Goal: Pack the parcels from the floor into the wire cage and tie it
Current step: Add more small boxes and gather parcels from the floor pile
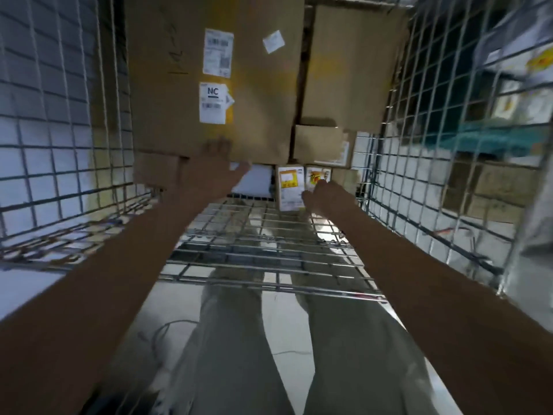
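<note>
Below, blurred wire cage point(269, 250) floor, apparently.

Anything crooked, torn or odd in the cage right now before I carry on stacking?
Small things only. On the large box, the little white sticker sits askew, and the NC label looks partly peeled at its right edge. The small box has a ragged label.

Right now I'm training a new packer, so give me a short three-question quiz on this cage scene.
1. True or false: the left hand rests on the big box.
2. What letters show on that box's lower label?
3. The right hand is at: A) two small yellow-labelled parcels B) the cage's side mesh.

Key: 1 true; 2 NC; 3 A.
</note>
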A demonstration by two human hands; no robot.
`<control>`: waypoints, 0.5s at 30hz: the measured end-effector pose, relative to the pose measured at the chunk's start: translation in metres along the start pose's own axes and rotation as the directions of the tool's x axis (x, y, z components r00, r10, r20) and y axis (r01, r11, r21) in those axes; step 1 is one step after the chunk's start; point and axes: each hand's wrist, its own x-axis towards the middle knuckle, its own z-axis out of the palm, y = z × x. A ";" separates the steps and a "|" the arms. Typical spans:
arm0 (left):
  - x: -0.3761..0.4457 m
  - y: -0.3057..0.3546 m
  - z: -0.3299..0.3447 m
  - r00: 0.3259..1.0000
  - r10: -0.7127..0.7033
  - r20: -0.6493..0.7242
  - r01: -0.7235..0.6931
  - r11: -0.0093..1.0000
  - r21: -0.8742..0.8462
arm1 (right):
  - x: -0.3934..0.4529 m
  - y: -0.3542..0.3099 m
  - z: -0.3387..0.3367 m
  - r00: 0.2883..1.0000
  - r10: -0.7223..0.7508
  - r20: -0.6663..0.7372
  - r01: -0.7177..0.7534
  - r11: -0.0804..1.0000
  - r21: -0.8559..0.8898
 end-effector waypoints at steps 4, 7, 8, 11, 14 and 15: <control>-0.093 0.145 -0.042 0.944 0.311 -0.107 -0.319 0.945 -0.065 | -0.085 0.018 -0.053 0.945 -0.155 -0.289 0.196 0.974 0.118; -0.142 0.205 -0.044 0.843 0.447 -0.298 -0.492 0.866 -0.093 | -0.164 0.053 -0.077 0.740 -0.236 -0.630 0.427 0.888 0.169; -0.159 0.225 -0.047 0.806 0.477 -0.351 -0.536 0.839 -0.092 | -0.186 0.069 -0.083 0.674 -0.216 -0.706 0.466 0.867 0.179; -0.198 0.268 -0.038 0.752 0.537 -0.383 -0.598 0.799 -0.055 | -0.235 0.124 -0.087 0.534 -0.090 -0.841 0.385 0.911 0.147; -0.223 0.305 -0.016 0.718 0.600 -0.353 -0.632 0.775 0.032 | -0.255 0.177 -0.074 0.504 0.020 -0.863 0.367 0.900 0.235; -0.231 0.321 -0.008 0.701 0.633 -0.328 -0.648 0.758 0.076 | -0.257 0.194 -0.069 0.514 0.042 -0.857 0.375 0.887 0.269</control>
